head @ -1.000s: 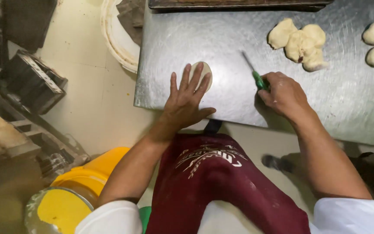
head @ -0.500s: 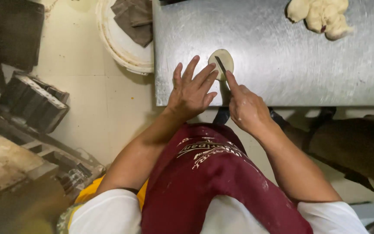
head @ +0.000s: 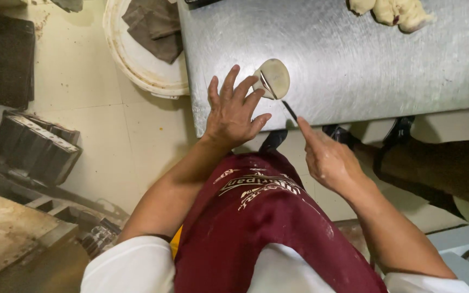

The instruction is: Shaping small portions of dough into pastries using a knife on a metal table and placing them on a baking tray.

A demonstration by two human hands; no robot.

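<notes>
Head view, the only one. Item: flattened dough disc (head: 273,77), pale, roughly oval, lying on the steel table (head: 354,65) near its front left corner; a dark slit runs across it on a slant, from upper left toward lower right. Item: left hand (head: 233,111), released, fingers spread flat and holding nothing, its fingertips (head: 258,95) at the disc's left edge; whether they press the dough or merely rest beside it I cannot tell. Item: right hand (head: 329,160), closed around the handle of a thin dark knife (head: 289,110), forefinger stretched along it. The blade points up and to the left, its tip just beside the disc's lower right rim, apparently in line with the slit. Relation of note: the disc lies ahead of and between both hands; the left hand is the nearer, at its side, while the right stands back off the table edge and reaches it only through the blade. Surroundings: lumps of raw dough (head: 392,12) at the table's far side, well apart from the disc; a white round tub (head: 137,65) on the floor to the left holding brown cloths; dark baking tins (head: 33,149) stacked farther left; a maroon apron (head: 267,222) on the person.
</notes>
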